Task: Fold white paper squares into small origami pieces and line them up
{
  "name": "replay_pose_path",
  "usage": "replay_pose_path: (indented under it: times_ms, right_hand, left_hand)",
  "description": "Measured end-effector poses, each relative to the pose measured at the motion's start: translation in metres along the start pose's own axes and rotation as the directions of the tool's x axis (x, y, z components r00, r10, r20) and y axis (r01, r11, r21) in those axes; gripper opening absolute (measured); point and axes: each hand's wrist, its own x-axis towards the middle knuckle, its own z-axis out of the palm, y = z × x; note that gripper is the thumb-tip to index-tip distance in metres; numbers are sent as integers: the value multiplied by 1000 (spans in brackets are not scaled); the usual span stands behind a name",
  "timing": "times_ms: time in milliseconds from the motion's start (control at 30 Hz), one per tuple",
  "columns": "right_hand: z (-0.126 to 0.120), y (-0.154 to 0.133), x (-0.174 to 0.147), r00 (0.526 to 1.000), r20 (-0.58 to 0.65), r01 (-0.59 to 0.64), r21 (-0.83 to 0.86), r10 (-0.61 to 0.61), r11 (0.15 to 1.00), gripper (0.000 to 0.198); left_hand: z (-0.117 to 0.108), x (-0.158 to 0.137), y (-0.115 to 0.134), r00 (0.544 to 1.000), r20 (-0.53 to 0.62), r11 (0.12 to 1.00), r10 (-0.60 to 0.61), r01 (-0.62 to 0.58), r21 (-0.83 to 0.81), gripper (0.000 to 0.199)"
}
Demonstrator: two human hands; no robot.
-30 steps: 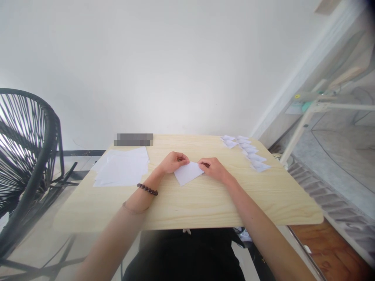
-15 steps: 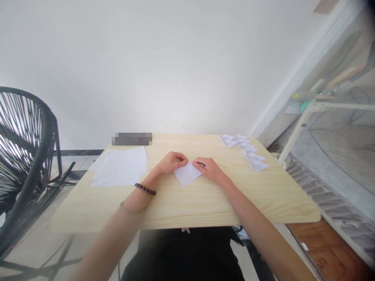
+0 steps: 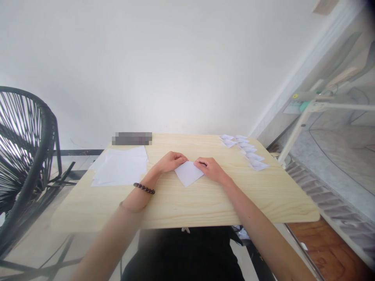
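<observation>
A small folded piece of white paper [image 3: 189, 175] lies at the middle of the wooden table, one corner pointing towards me. At its upper left edge, my left hand [image 3: 172, 161] is closed with thumb and fingers pinching the paper. My right hand [image 3: 210, 168] grips the upper right edge the same way, its fingers curled. The fingertips partly cover the paper's far edge. A dark bead bracelet [image 3: 144, 189] circles my left wrist.
White sheets [image 3: 120, 168] are stacked loosely at the table's left. Several folded white paper pieces [image 3: 247, 148] stand in overlapping rows at the back right. A blurred dark patch [image 3: 131, 138] covers the back left. A black woven chair [image 3: 43, 117] stands left of the table [image 3: 187, 210].
Both hands stay at the paper's far edge. My left fingers have flattened slightly, with the thumb now lying along the edge. The paper has shifted a little to the right.
</observation>
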Motion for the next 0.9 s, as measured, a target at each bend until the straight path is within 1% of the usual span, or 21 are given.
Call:
replay_pose_path:
  times_ms: [133,267,467,633,767,900]
  right_hand:
    - [5,1,1,999,-34,-6,-21,5,1000,24]
    - [4,2,1,998,-55,-26,-13,25,1000,21]
    - [-7,8,-4,997,-19,-78,29,78,997,17]
    - [-19,15,-12,989,-57,-130,87,136,988,19]
    - [-14,10,-9,991,-88,-94,68,99,993,20]
    - [-2,3,-2,997,-58,-53,-11,52,999,21]
  left_hand:
    - [6,2,-1,1000,-8,999,30,-30,15,31]
    - [4,3,-3,998,-5,997,64,-64,38,31]
    - [-4,2,-4,999,-6,999,40,-40,24,32]
    - [-6,2,-7,999,-41,1000,-10,11,27,34]
    - [-3,2,-6,999,-38,1000,-7,8,15,33]
    - [2,2,-3,999,-43,999,28,-26,45,30]
